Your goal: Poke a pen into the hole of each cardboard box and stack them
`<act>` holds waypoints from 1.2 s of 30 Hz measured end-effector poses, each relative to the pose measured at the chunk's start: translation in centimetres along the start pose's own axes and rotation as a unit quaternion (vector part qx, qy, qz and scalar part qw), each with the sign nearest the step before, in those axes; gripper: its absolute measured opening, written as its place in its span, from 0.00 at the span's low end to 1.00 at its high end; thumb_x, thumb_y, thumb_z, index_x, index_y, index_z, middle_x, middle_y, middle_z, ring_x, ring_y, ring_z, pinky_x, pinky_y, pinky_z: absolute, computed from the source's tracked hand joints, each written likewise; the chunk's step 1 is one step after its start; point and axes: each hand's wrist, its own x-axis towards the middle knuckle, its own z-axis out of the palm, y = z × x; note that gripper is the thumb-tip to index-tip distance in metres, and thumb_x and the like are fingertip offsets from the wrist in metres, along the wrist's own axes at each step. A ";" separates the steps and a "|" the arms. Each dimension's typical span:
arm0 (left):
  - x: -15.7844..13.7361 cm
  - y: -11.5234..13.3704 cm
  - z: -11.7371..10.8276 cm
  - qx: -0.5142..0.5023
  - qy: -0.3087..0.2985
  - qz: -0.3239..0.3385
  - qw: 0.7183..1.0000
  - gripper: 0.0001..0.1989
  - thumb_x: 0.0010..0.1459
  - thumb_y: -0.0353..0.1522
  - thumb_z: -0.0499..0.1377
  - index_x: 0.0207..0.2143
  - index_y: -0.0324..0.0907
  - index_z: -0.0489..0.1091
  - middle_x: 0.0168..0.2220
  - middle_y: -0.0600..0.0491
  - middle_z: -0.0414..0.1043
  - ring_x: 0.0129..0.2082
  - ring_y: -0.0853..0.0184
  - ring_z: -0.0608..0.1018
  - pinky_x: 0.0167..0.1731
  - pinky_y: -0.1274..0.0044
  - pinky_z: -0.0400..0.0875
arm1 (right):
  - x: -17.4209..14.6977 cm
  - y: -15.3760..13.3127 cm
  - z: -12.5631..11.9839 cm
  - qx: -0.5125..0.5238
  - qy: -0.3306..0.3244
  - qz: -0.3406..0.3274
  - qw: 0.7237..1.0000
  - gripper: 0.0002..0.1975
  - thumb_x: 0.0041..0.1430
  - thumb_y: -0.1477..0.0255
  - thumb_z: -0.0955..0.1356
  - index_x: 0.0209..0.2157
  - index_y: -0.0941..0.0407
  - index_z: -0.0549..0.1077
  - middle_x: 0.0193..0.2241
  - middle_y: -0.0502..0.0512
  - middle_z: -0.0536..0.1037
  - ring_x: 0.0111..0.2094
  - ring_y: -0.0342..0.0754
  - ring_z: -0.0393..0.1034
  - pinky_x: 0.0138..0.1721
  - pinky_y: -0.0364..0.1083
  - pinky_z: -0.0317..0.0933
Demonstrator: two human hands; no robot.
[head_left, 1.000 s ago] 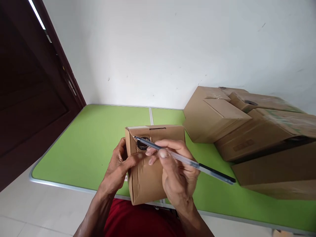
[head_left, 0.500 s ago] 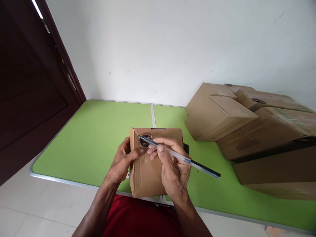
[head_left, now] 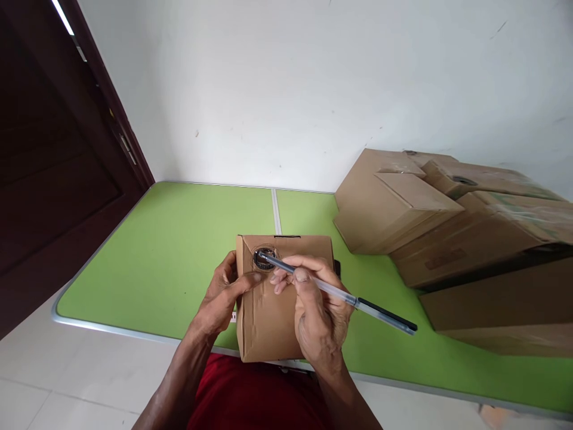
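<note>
A small brown cardboard box [head_left: 273, 322] sits at the table's front edge, close to my body. My left hand [head_left: 225, 294] grips its left side, thumb on the top face and fingers behind the edge. In my right hand [head_left: 320, 304] is a pen [head_left: 338, 291] with a clear barrel, its cap stuck on the rear end. The pen's tip lies over a dark round mark or opening [head_left: 258, 266] near the box's upper left corner; I cannot tell which it is. Scribbled lines ring it. Part of a black object [head_left: 337, 269] shows behind the box's right side.
The green folding table [head_left: 179, 251] has a metal rim and a seam across it. Several larger cardboard boxes [head_left: 398, 209] are piled on its right part. A white wall [head_left: 268, 89] stands behind, and a dark door [head_left: 54, 155] is at the left.
The pen tip has moved right and slightly down, from the left rim of the dark round area to inside it. My right hand shifted slightly right; my left hand keeps its hold.
</note>
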 end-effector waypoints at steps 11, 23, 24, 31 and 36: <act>0.1 -0.4 -0.2 0.008 0.006 0.006 1.000 0.25 0.53 0.37 0.75 0.53 0.44 0.79 0.52 0.46 0.83 0.54 0.52 0.81 0.52 0.69 0.75 | -0.3 0.2 -0.8 -0.084 -0.040 0.017 0.996 0.07 0.76 0.63 0.70 0.49 0.48 0.80 0.36 0.50 0.84 0.33 0.46 0.77 0.36 0.45 0.75; 0.3 -0.4 -0.2 0.000 0.011 0.009 1.000 0.23 0.53 0.39 0.76 0.51 0.44 0.79 0.52 0.47 0.82 0.51 0.54 0.81 0.50 0.69 0.76 | 0.0 0.0 -0.8 -0.079 -0.003 -0.009 0.997 0.09 0.77 0.64 0.70 0.39 0.51 0.79 0.26 0.46 0.79 0.24 0.41 0.73 0.25 0.40 0.67; 0.3 -0.4 -0.2 0.001 0.011 0.009 1.000 0.23 0.53 0.39 0.76 0.51 0.44 0.79 0.52 0.47 0.83 0.51 0.54 0.81 0.49 0.69 0.76 | 0.0 0.0 -0.8 -0.075 0.005 -0.011 0.997 0.10 0.76 0.64 0.70 0.39 0.51 0.79 0.26 0.46 0.79 0.23 0.41 0.73 0.24 0.40 0.67; 0.2 -0.5 -0.3 -0.001 0.017 0.010 1.000 0.24 0.52 0.39 0.76 0.51 0.44 0.80 0.52 0.46 0.83 0.51 0.53 0.82 0.50 0.68 0.77 | 0.4 -0.1 -0.5 -0.071 0.059 -0.027 0.995 0.11 0.74 0.65 0.71 0.36 0.53 0.79 0.23 0.48 0.79 0.21 0.44 0.73 0.21 0.41 0.67; 0.2 -0.6 -0.4 -0.005 0.007 0.002 1.000 0.26 0.54 0.39 0.75 0.54 0.44 0.79 0.53 0.45 0.83 0.53 0.52 0.82 0.51 0.67 0.77 | 0.8 0.0 -0.4 -0.042 0.081 -0.038 0.995 0.10 0.74 0.65 0.71 0.36 0.53 0.78 0.22 0.48 0.80 0.21 0.44 0.74 0.20 0.41 0.68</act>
